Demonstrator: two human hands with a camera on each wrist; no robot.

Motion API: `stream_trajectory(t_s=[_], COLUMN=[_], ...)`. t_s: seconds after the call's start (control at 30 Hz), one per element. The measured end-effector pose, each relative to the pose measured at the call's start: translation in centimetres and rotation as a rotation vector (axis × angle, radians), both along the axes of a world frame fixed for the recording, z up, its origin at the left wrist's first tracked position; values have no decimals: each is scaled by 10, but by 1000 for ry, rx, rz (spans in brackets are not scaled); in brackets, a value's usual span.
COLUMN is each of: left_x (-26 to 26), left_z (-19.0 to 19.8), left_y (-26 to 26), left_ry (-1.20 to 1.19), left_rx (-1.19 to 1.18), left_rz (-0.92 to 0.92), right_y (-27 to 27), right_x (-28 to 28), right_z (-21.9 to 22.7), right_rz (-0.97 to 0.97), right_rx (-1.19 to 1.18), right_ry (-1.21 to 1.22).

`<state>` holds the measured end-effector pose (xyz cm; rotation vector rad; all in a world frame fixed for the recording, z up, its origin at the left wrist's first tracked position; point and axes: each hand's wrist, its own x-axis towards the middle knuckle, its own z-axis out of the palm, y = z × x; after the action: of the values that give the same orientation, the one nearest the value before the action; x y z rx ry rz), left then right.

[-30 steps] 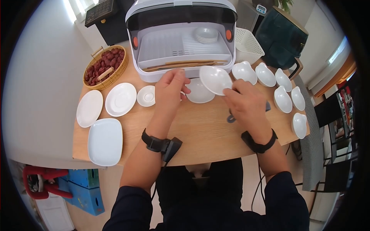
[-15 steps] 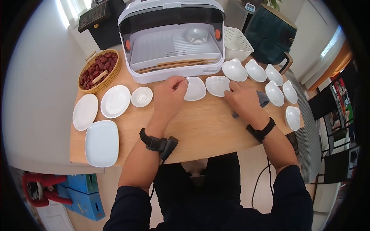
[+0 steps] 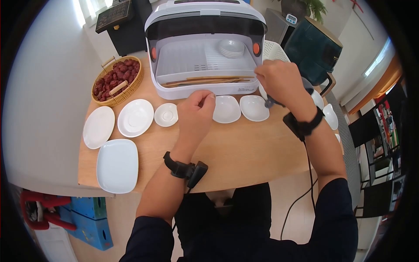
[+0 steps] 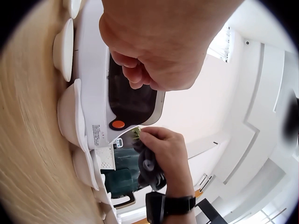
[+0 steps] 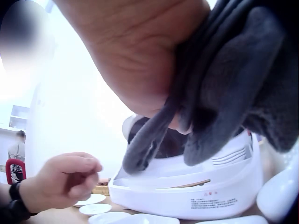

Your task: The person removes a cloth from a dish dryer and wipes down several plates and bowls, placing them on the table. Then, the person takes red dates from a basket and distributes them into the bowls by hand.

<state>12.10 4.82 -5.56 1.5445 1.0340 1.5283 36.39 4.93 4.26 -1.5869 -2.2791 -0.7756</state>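
My left hand [image 3: 196,112] hovers over the table before the dish cabinet, fingers loosely curled around nothing; the right wrist view shows this left hand [image 5: 67,179] empty too. Just right of it sit two squarish white dishes [image 3: 226,109]. My right hand [image 3: 281,81], raised at the cabinet's right front corner, grips a dark grey cloth. The cloth [image 4: 150,169] hangs bunched below the fingers in the left wrist view, and the cloth [image 5: 229,88] fills much of the right wrist view. White bowls [image 3: 330,117] at the right are partly hidden behind the right arm.
The open cabinet [image 3: 209,91] holds chopsticks [image 3: 209,81] and stacked small dishes [image 3: 231,48]. Leftward are a basket of dark red fruit [image 3: 117,82], round plates [image 3: 135,118], a saucer [image 3: 166,115] and a squarish plate [image 3: 117,166]. A green appliance [image 3: 312,50] and white basket [image 3: 274,51] stand back right.
The bowl my right hand held a second ago rests on the table beside the other squarish dish. My right hand has taken up the cloth and lifted it. My left hand stays near its place.
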Motion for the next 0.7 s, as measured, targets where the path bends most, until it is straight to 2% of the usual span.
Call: stream_trajectory(t_s=[0.03,0.1,0.23,0.3,0.47,0.63,0.7], left_x=[-1,-1,0,-1,-2,0,-2], left_z=[-2,-4,-18,-18,-16,-16,-10], left_y=[2,4,11,11,10,8,6], left_ry=[-20,22,95,102,119,114,63], left_rx=[14,72,178,165,153,111,28], left_rz=[17,71,120,109,85,76,28], right_y=[24,70,151,170,186,179,152], right_x=[-4,-19,-18,-25,-21,-7,-23], right_z=[2,10,-9,-7,-14,-15,-1], right_rz=[-2,-149,-146,-304,-371,-189,-187], right_rx=[-41,-180,-168,-426,-432,-165,-116], right_ry=[15,-99,-125,-130,-135,-152,-132])
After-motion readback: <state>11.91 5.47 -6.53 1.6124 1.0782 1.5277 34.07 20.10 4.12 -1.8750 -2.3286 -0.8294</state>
